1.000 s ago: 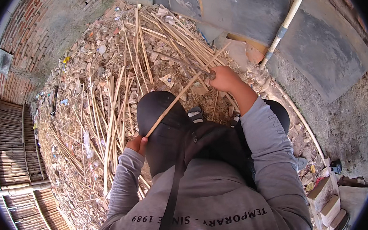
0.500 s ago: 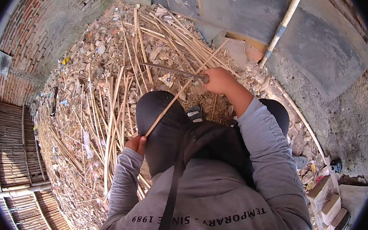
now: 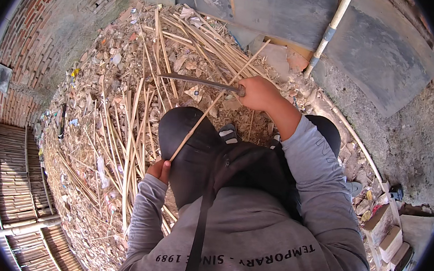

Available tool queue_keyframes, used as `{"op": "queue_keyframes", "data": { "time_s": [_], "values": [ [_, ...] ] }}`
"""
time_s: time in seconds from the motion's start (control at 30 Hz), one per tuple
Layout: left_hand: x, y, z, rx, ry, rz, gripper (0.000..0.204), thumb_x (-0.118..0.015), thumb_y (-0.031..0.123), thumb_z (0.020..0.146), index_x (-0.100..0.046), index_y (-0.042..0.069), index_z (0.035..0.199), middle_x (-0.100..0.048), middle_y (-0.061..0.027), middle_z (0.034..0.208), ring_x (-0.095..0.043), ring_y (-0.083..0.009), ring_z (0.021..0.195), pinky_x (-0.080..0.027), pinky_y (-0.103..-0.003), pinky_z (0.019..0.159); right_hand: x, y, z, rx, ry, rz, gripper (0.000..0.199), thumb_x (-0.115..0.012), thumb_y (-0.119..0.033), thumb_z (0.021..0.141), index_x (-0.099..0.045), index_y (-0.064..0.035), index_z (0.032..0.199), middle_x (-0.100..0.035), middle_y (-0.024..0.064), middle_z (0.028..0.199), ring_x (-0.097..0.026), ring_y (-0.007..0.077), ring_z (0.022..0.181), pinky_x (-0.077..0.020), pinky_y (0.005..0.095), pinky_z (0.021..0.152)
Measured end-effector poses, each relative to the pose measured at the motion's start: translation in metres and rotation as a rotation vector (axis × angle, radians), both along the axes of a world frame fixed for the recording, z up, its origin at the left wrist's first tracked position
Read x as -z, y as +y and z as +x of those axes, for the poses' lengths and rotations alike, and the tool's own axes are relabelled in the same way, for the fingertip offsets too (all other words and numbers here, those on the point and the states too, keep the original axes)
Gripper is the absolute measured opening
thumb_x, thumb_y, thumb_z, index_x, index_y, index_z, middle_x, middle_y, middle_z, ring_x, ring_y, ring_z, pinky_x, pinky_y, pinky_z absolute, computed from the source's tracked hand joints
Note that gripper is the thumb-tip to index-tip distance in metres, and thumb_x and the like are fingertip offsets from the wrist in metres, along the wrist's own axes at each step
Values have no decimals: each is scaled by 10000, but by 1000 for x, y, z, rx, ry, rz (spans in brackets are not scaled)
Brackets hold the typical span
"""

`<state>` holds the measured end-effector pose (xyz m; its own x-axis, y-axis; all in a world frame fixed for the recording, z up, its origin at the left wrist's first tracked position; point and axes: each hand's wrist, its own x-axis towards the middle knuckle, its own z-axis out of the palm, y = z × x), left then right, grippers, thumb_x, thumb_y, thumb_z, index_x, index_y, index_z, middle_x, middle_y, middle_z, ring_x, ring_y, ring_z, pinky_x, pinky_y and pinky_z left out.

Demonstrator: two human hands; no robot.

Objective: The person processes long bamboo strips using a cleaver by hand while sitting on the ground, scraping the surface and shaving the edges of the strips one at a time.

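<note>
A long, thin bamboo strip slants from beside my left knee up to the far right. Its near end is pinched in my left hand, fingers closed. My right hand is closed round the handle of a long knife, whose dark blade points left and crosses the strip in front of my knees. The handle is mostly hidden inside the fist. Past the blade, the strip's far end sticks out over a pile of other strips.
More bamboo strips lie on the littered ground to my left, and another bundle lies ahead. A pale pole leans by grey panels. Brick-like blocks stand at lower right. A bamboo-slat structure is at far left.
Both hands have hardly moved and keep their holds. The knife blade sits slightly further left, and the whole view has shifted a little.
</note>
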<state>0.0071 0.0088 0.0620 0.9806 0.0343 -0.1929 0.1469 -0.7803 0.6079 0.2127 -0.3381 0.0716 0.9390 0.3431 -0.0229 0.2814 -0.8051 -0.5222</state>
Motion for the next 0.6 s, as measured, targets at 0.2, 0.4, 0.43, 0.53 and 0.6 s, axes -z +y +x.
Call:
{"op": "queue_keyframes", "data": {
  "time_s": [0.2,0.4,0.43,0.53,0.6],
  "values": [
    [3,4,0,14,-6,51,519,-394,472,995,-586,6,868,-575,-232,688,-568,-427,665,-426,-464,619,2,2,6,11,105,-67,273,-643,-180,690,-675,-116,954,-673,155,894,-648,352,881,-514,455,741],
    [6,3,1,8,0,40,520,-385,472,997,-589,7,884,-583,-241,703,-578,-441,684,-433,-470,624,8,0,4,1,40,42,194,-651,-253,746,-656,-90,851,-648,168,783,-629,374,783,-498,467,690],
    [5,3,1,2,12,24,523,-384,476,997,-589,8,885,-582,-241,703,-578,-441,682,-434,-468,624,7,-1,4,-4,38,40,198,-655,-256,747,-658,-89,855,-649,168,788,-630,373,786,-499,466,692],
    [4,3,1,5,24,9,537,-382,491,995,-589,9,885,-581,-240,702,-577,-439,677,-434,-464,624,1,0,1,-10,41,19,208,-654,-232,730,-666,-96,887,-659,165,824,-637,367,817,-506,463,710],
    [6,6,0,0,32,-3,545,-380,500,994,-589,9,884,-581,-239,701,-575,-438,673,-434,-462,624,-4,2,0,4,49,-25,251,-639,-176,694,-677,-109,933,-674,158,875,-647,356,865,-515,458,738]
  ]
}}
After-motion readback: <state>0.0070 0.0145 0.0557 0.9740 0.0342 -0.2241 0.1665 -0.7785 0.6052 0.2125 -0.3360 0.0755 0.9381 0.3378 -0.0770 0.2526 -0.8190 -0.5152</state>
